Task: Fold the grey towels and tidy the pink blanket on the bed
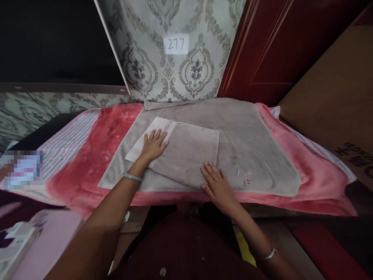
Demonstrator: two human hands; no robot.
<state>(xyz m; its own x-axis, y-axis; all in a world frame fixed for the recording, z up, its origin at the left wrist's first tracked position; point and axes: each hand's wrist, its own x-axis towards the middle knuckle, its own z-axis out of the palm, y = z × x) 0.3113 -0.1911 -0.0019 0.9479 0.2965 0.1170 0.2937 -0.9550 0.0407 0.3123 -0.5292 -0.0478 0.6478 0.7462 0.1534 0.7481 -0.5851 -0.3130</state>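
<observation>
Red blanket (pixel 87 163) beneath grey towel (pixel 250 144)

We recorded an upper towel (pixel 189 151) on a lower towel (pixel 247 132), that on a blanket (pixel 93 155), the blanket on an underlying cloth (pixel 74 134). Behind, we noted a wall (pixel 140 23) bearing a number card (pixel 176 44); behind left, a screen (pixel 58 42); right, a carton (pixel 329 101).

Upper left: big dark screen (pixel 55 42), light frame. Behind: damask wallpaper (pixel 196 72), white label (pixel 176 44) reading "277". Upper right: glossy dark-red panel (pixel 262 46), then cardboard box (pixel 332 89) with black print. Lower left: white object (pixel 19 241), blurry, on pink surface (pixel 60 229). Lower right: red item (pixel 329 247), unclear; yellow patch (pixel 245 249) nearby.
</observation>
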